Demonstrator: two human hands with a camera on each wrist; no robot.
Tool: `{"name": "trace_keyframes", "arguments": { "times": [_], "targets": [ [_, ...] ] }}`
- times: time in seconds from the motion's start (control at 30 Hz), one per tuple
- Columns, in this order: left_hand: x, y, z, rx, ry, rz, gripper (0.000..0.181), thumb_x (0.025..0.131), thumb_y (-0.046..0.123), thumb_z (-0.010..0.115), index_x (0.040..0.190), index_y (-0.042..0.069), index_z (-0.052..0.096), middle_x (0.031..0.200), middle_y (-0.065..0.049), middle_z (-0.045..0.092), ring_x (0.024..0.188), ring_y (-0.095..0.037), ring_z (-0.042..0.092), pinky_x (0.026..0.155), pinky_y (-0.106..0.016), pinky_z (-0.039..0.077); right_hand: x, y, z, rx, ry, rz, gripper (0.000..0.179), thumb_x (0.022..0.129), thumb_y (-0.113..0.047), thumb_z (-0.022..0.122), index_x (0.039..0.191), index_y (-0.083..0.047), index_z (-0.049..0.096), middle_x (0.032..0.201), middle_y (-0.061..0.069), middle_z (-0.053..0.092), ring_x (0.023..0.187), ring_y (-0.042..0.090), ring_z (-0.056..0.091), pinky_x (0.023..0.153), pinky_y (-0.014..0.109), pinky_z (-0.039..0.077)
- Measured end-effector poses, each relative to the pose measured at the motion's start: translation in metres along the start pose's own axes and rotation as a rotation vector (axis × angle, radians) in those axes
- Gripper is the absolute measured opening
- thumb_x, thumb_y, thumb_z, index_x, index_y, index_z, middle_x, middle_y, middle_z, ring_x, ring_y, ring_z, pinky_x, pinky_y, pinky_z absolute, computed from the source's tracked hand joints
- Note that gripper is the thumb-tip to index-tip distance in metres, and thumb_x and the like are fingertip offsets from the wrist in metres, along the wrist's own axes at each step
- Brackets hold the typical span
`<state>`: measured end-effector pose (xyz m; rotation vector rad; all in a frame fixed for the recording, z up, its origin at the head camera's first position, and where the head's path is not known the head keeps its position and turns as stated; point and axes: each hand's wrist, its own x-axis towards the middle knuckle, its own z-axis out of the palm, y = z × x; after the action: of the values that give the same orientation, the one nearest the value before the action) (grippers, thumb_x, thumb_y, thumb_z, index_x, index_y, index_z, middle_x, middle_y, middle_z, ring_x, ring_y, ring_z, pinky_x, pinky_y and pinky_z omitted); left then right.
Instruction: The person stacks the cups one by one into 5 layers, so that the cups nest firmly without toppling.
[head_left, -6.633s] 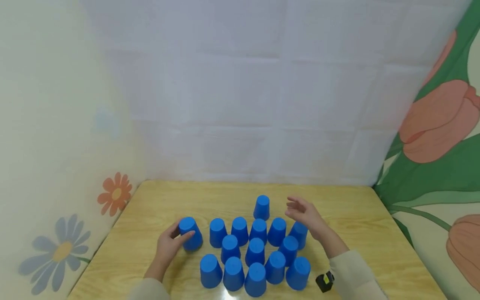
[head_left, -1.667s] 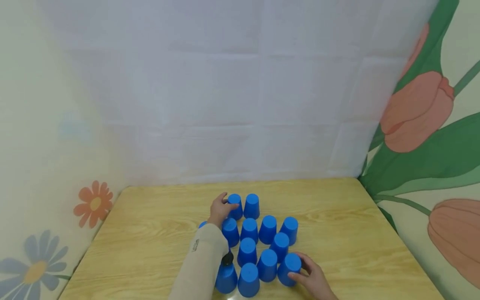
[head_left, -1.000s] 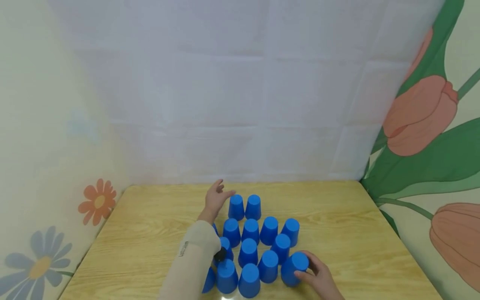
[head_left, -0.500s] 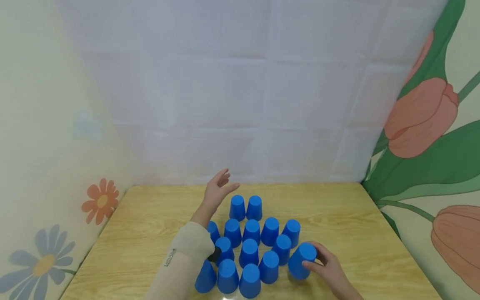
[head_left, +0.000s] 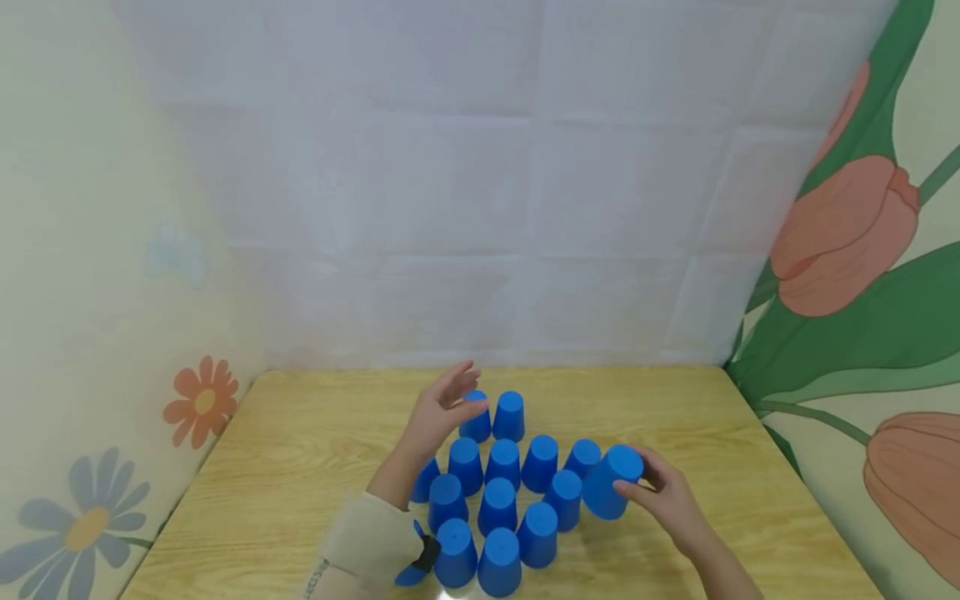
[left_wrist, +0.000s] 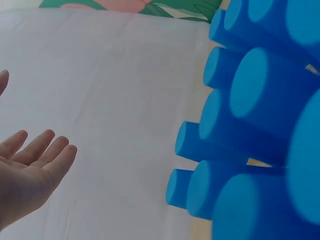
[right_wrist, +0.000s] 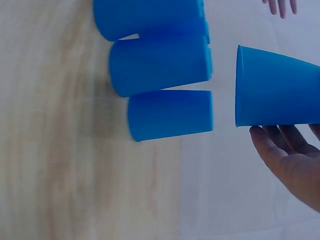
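Observation:
My right hand (head_left: 671, 500) holds an upside-down blue plastic cup (head_left: 611, 485), thumb on the near side and fingers behind. In the right wrist view this held cup (right_wrist: 275, 90) hangs clear of the table, with the fingers along its side. My left hand (head_left: 442, 408) is raised with fingers spread and nothing in them, overlapping the left of two blue cups (head_left: 476, 422) at the back. The left wrist view shows that hand (left_wrist: 30, 175) palm up to the camera, apart from the cups. Several more upside-down blue cups (head_left: 498, 507) stand in loose rows in front.
A front left cup (head_left: 412, 573) is mostly hidden by the left sleeve (head_left: 367, 542) and a black wrist strap (head_left: 427, 553). The wood-grain table (head_left: 720, 433) meets a white cloth backdrop (head_left: 480, 208). Flower-painted walls flank it.
The left hand set a cup beside the back one and let go, rising off it. The right hand took the front right cup, lifted it and carried it away from the body.

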<state>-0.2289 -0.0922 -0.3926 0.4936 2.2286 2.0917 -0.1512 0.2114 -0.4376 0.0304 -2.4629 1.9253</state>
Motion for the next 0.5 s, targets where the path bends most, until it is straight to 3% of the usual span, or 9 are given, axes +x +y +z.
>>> {"name": "trace_keyframes", "arguments": {
  "times": [0.17,0.5],
  "targets": [
    [-0.019,-0.006,0.004,-0.034,-0.016,-0.050,0.060,0.079,0.017,0.063,0.132,0.016,0.035,0.129,-0.008,0.041,0.117,-0.019,0.037,0.092,-0.036,0.034,0.011,-0.010,-0.002,-0.014,-0.025,-0.081,0.049,0.076,-0.015,0.066,0.119,-0.003,0.047,0.115,0.016,0.050,0.109,0.031,0.043,0.084,0.047,0.039],
    [-0.048,-0.014,0.012,-0.115,-0.090,-0.122,0.059,0.081,0.011,0.061,0.132,0.011,0.033,0.130,-0.011,0.040,0.118,-0.024,0.035,0.093,-0.037,0.033,0.024,-0.019,0.011,-0.036,-0.063,-0.116,0.049,0.076,-0.020,0.066,0.119,-0.007,0.048,0.117,0.012,0.049,0.110,0.029,0.042,0.086,0.048,0.038]
  ]
}}
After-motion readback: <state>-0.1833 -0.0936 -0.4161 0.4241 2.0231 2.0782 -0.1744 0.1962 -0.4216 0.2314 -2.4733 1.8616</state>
